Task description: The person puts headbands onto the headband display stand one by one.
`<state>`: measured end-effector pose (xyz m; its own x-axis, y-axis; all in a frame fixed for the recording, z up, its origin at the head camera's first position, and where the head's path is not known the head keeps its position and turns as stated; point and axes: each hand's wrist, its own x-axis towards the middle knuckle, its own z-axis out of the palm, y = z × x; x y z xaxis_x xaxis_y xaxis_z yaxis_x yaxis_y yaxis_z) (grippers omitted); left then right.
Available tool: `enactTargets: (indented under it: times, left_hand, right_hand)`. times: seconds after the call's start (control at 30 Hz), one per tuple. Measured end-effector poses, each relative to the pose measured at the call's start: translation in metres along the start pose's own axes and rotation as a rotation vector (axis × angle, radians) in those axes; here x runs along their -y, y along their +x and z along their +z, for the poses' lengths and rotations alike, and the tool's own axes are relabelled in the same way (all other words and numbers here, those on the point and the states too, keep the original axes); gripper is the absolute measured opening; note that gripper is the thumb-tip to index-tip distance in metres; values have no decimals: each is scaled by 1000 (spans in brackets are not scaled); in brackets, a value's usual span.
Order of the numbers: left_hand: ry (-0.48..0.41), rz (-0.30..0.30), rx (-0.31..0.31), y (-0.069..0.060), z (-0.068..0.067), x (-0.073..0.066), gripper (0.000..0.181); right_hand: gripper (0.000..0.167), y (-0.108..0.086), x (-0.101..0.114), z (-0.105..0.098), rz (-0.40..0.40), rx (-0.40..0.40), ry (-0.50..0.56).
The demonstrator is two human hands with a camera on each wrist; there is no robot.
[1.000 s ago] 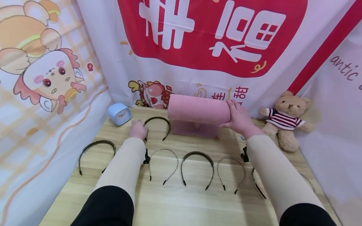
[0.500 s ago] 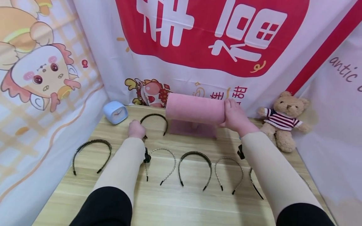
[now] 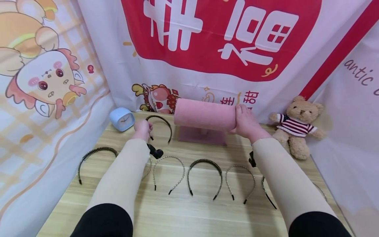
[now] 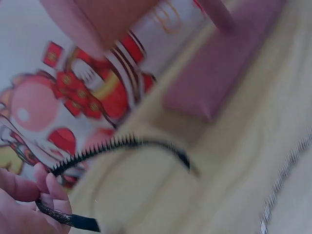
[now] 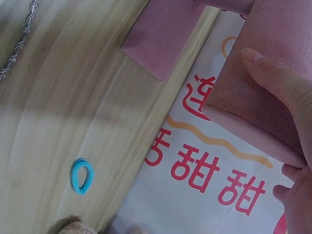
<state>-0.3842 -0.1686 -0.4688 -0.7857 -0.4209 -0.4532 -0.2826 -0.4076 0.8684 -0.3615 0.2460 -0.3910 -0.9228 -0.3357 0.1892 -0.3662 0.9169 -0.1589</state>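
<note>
Left hand [image 3: 142, 129] pinching one side of a dark headband [image 4: 127, 142], located between the clock [image 3: 122, 119] and the pink roll [image 3: 204, 113] (the toothed edge shows in the left wrist view). Right hand [image 3: 248, 124] gripping the roll's right end. Other headbands [image 3: 205, 161] lie nearer the person; a bear [image 3: 299, 120] sits at right, a blue ring [image 5: 74, 176] nearby.

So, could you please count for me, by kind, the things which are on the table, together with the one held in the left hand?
Headbands: 8 (one in the left hand, some partly hidden)
Pink stand: 1
Blue clock: 1
Teddy bear: 1
Turquoise ring: 1
Total in view: 12
</note>
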Motion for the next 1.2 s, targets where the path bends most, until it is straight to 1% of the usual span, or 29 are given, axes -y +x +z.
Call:
enactTargets:
  times: [0.07, 0.1, 0.17, 0.2, 0.27, 0.33, 0.37, 0.4, 0.43, 0.5, 0.57, 0.63, 0.7, 0.77, 0.87, 0.97, 1.03, 1.07, 1.1, 1.13, 1.2]
  left_hand:
    - [-101, -40, 62, -8, 3, -12, 21]
    - [-143, -53, 95, -12, 5, -18, 19]
    - [-201, -71, 157, -19, 8, -28, 12]
    - [-198, -71, 173, -23, 10, -31, 9]
    - [-158, -57, 189, -28, 12, -36, 19]
    - [-100, -21, 190, -33, 15, -38, 30]
    - [-70, -1, 198, -36, 16, -39, 32]
    - [-54, 13, 221, -38, 17, -40, 31]
    - [-57, 22, 253, -40, 18, -40, 28]
    - [-104, 25, 337, -44, 20, -42, 23]
    - [-140, 11, 419, -47, 22, -43, 19]
    - [-161, -1, 468, -49, 24, -43, 18]
    - [-141, 12, 499, -51, 25, -43, 16]
    - [-129, 28, 511, -52, 25, -42, 18]
    - [-145, 47, 529, -53, 25, -42, 21]
    - [-190, 37, 553, -55, 26, -46, 26]
    - [-193, 34, 550, -56, 26, -48, 28]
    - [-190, 30, 548, -57, 26, -50, 26]
    - [-181, 26, 536, -59, 26, -51, 26]
    - [-156, 33, 520, -60, 26, -52, 25]
    - [-109, 52, 489, -62, 25, -53, 32]
  right_hand:
    - [113, 0, 0, 0, 4, 6, 1]
    - [114, 0, -1, 1, 4, 7, 1]
    - [114, 1, -1, 1, 5, 5, -2]
    - [115, 1, -2, 1, 4, 4, -5]
    - [115, 3, -2, 2, 2, 0, -5]
    - [116, 4, -3, 2, 0, -3, -8]
    - [116, 4, -3, 3, 1, -4, -10]
    - [116, 5, -3, 3, 0, -4, -11]
    - [116, 5, -4, 3, 0, -2, -11]
    - [116, 6, -4, 4, 5, 4, -13]
    - [116, 6, -4, 4, 11, 13, -14]
    - [115, 6, -4, 3, 18, 22, -10]
    - [116, 5, -3, 4, 23, 26, -7]
    - [116, 5, -3, 4, 26, 30, -2]
    - [117, 4, -2, 5, 27, 29, 1]
    - [117, 4, -2, 5, 21, 18, 2]
    - [117, 4, -3, 5, 18, 10, -1]
    - [117, 3, -3, 5, 15, 7, -3]
    - [116, 3, -3, 5, 13, 3, -2]
    - [116, 2, -3, 4, 14, 4, -4]
    - [115, 0, -2, 4, 18, 9, -3]
